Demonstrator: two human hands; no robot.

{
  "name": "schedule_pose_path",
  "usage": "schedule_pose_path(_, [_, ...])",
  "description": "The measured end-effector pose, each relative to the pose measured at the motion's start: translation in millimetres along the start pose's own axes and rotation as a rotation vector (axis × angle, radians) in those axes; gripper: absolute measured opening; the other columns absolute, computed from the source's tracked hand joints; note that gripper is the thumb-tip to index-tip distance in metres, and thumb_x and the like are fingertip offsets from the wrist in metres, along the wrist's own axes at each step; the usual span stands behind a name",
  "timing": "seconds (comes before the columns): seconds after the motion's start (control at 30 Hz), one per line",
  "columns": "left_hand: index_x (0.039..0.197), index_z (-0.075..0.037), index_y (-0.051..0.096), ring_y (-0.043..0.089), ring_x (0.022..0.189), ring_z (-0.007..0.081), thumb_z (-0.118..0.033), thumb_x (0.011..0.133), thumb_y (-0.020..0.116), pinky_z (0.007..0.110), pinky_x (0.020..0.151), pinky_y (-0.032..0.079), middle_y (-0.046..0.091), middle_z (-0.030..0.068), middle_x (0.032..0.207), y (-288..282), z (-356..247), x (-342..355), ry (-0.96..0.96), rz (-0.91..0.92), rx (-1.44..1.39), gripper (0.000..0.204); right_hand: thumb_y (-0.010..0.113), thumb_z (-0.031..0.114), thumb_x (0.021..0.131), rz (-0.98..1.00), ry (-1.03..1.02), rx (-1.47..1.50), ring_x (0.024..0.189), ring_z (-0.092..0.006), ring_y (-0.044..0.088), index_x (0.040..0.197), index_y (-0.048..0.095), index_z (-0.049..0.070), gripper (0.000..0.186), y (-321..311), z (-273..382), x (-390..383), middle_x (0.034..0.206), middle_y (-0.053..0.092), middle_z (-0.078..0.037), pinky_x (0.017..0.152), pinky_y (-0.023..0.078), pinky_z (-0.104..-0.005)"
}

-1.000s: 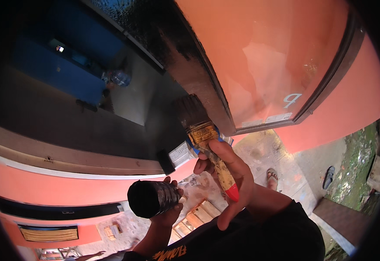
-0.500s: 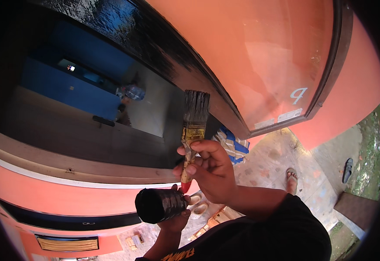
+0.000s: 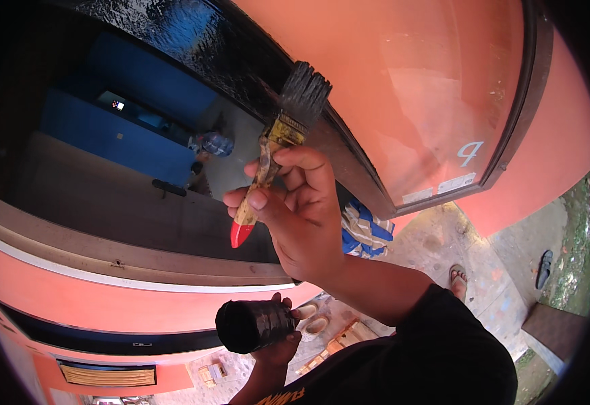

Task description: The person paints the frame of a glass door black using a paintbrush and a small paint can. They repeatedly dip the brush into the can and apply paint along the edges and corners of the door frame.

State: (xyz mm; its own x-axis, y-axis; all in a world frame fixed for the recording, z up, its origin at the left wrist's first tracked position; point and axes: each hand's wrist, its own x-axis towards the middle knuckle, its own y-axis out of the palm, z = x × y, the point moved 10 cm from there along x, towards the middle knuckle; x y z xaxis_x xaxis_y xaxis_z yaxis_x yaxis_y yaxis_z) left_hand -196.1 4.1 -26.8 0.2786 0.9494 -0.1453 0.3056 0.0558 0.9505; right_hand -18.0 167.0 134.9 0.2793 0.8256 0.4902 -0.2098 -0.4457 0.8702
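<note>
1. Change since the earlier view: the right hand [image 3: 302, 216] has risen and now sits higher and further right in the picture; the paintbrush [image 3: 278, 145] it carries has tilted, so the bristles point up and to the right instead of nearly straight up. The black can [image 3: 251, 325] has dropped lower and now lies well below the right hand.
2. Right hand: closed around the brush handle. The thumb presses on the near side of the handle and the fingers wrap over the far side.
3. Paintbrush: the wooden handle passes through the fist. Its red tip projects below and to the left of the thumb. The paint-smeared yellow ferrule and the dark bristles project above the fingers.
4. Bristle position: the bristle end lies against, or just in front of, the dark frame [image 3: 349, 162] that borders the orange panel [image 3: 403, 88]. Actual contact cannot be confirmed.
5. Left hand [image 3: 278, 347]: closed on the can. The fingers curl around its right end, and the can lies on its side with the dark mouth facing left.
6. Surroundings: a striped blue and white cloth [image 3: 366, 229] lies on the ground just right of the right wrist. A sandalled foot [image 3: 458, 278] stands further right on the pale ground.
</note>
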Motion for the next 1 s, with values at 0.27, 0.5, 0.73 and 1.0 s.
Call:
schedule_pose_path(0.27, [0.147,-0.005,0.031,0.036,0.131,0.0306,-0.054,0.091,0.051,0.041,0.086,0.048,0.039,0.0138,0.145,-1,3,-3,0.005,-0.014,-0.01,0.077,0.055,-0.006,0.092,-0.016,0.018,0.026,0.1,-0.0258,0.067,0.124,0.036,0.01,0.041,-9,-12,5,0.12,0.053,-0.013,0.086,0.058,-0.0387])
schedule_pose_path(0.5, [0.146,-0.005,0.032,0.037,0.131,0.0305,-0.055,0.09,0.052,0.042,0.087,0.048,0.039,0.0143,0.145,-3,7,-4,-0.015,-0.041,-0.034,0.077,0.055,-0.006,0.092,-0.037,0.091,-0.004,0.099,-0.0257,0.067,0.125,0.037,0.011,0.041,-8,-10,-10,0.12,0.053,-0.012,0.085,0.059,-0.0386])
schedule_pose_path(0.73, [0.146,-0.005,0.032,0.038,0.13,0.0299,-0.054,0.09,0.054,0.042,0.087,0.048,0.04,0.0139,0.144,-1,11,0,-0.033,-0.015,-0.029,0.078,0.054,-0.007,0.091,-0.079,0.098,0.069,0.098,-0.0217,0.066,0.121,0.038,0.008,0.037,-14,-6,-5,0.117,0.05,-0.012,0.083,0.057,-0.0338])
schedule_pose_path(1.0, [0.146,-0.005,0.033,0.037,0.131,0.0289,-0.053,0.089,0.055,0.04,0.085,0.048,0.039,0.0131,0.145,-3,10,-3,-0.029,-0.016,0.001,0.078,0.053,-0.006,0.093,-0.05,0.131,0.032,0.098,-0.0277,0.068,0.126,0.038,0.011,0.04,-25,-1,-22,0.121,0.055,-0.013,0.082,0.06,-0.0399])
